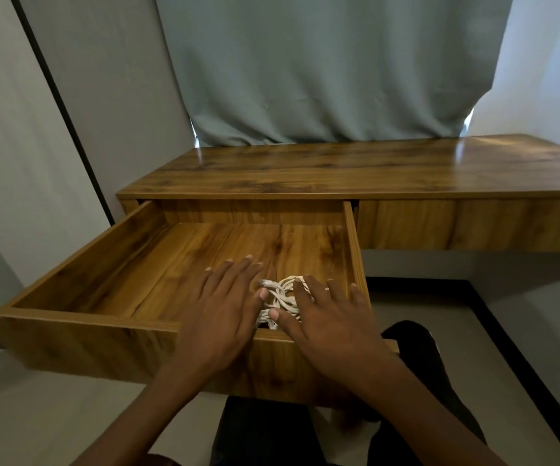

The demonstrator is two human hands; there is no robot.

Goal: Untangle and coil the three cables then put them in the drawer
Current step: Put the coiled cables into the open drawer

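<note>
Cables (280, 299) bundled white at drawer (80, 319) front-right, left hand (219, 317) and right hand (330, 326) flat above, fingers spread, gripping nothing; stowing apparently done, next likely withdrawing, closing.

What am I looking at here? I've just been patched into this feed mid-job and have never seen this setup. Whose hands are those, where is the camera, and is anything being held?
There is no machine: a person works bare-handed, and the single picture comes from a wide-angle camera on their head, looking forward and down. That is why the arms enter from the bottom edge. The left hand and right hand lie flat, fingers spread, over a bundle of white cables in the front right corner of an open wooden drawer. Neither hand is closed around the cables; they seem to press or settle them. The rest of the drawer floor is bare. The desk top behind carries nothing, and a grey-green curtain hangs beyond it.
</note>
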